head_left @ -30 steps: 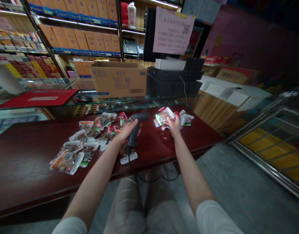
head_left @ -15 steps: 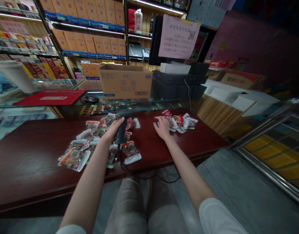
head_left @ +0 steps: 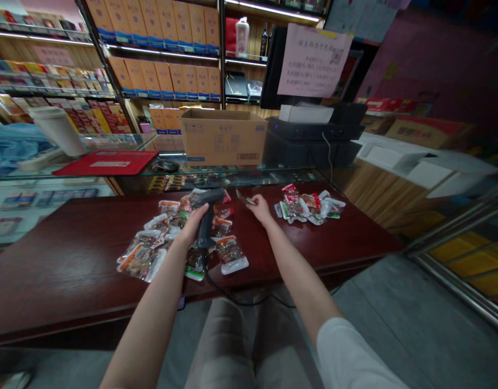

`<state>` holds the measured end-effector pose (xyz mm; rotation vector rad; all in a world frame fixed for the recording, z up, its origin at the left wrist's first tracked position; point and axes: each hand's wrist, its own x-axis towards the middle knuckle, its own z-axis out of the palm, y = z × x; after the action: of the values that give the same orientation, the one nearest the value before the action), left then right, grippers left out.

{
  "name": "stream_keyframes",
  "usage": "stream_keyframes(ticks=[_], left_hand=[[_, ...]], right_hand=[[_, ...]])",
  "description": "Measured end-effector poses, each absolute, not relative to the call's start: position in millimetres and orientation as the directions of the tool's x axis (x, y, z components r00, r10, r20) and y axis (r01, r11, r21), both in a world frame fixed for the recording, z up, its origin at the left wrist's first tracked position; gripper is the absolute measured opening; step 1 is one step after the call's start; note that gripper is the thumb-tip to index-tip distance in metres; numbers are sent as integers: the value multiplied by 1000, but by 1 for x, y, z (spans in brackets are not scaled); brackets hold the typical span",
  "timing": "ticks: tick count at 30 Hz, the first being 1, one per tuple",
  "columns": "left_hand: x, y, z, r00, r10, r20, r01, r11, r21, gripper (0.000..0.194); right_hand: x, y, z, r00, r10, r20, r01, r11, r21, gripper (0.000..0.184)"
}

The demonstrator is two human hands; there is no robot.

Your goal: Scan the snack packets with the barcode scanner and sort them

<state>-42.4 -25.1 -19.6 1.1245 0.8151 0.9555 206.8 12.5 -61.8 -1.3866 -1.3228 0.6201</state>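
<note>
My left hand is wrapped round the handle of a black barcode scanner, held upright over a spread of snack packets on the dark red counter. A black cable runs from the scanner down over the counter's front edge. My right hand pinches a small snack packet between the scanner and a smaller pile of packets to the right. One packet lies alone near the front edge.
A glass shelf behind the counter carries a cardboard box, a red mat, a mouse and a black till with printer. Shelves of boxed goods line the back wall. A metal-framed glass door stands at the right.
My right hand set a packet down on the right pile, moved left and picked up a small packet near the scanner. The view shifted to the left; the left hand kept the scanner.
</note>
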Motion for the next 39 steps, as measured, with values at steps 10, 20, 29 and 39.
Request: stream_keyframes(ticks=[10, 20, 29, 39], left_hand=[[-35, -36, -14, 416, 909, -12, -145, 79, 986, 51], [-14, -58, -12, 594, 804, -39, -60, 93, 994, 59], [-1, -64, -15, 633, 774, -17, -62, 72, 995, 60], [-18, -53, -12, 519, 855, -4, -124, 79, 989, 63]], right_hand=[[291, -62, -33, 432, 859, 275, -23, 316, -949, 51], [307, -76, -53, 468, 845, 258, 3, 291, -957, 51], [299, -80, -56, 435, 854, 286, 78, 281, -957, 48], [328, -74, -62, 560, 551, 619, 741, 1, -672, 51]])
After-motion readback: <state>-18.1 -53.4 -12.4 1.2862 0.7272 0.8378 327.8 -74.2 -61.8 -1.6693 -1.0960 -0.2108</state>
